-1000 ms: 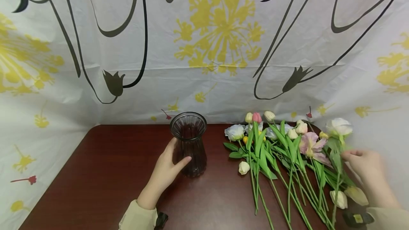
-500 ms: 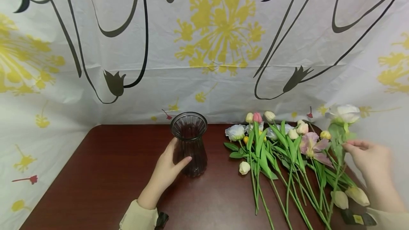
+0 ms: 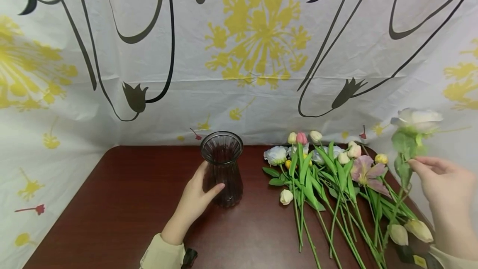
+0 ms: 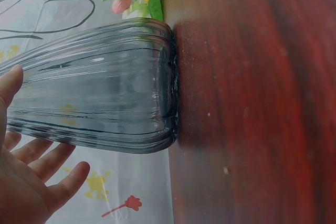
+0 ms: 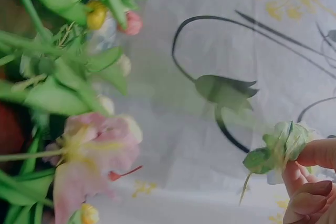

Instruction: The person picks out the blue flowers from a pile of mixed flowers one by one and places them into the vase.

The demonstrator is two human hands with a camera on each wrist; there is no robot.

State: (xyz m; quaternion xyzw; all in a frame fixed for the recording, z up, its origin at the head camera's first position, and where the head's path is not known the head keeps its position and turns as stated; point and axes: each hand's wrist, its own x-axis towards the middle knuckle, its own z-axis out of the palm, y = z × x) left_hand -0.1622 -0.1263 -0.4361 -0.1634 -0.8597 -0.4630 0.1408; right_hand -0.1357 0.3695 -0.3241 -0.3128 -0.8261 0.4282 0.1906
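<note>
Head cam | L hand (image 3: 194, 200) curled round dark glass vase (image 3: 222, 168), upright on table (image 3: 123, 202) | R hand (image 3: 446, 179) pinches white flower (image 3: 416, 120) stem, lifted above flower pile (image 3: 336, 177) at table's right

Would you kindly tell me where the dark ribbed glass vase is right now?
In the head view the dark ribbed glass vase stands upright at the table's middle rear, held by the left hand, left of the pile of flowers.

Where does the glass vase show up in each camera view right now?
Head: glass vase stands center, left hand wrapped round it.
Left wrist: fills the left half, base toward the table.
Right wrist: not in it.
Shared landmark: the pink bud.
</note>
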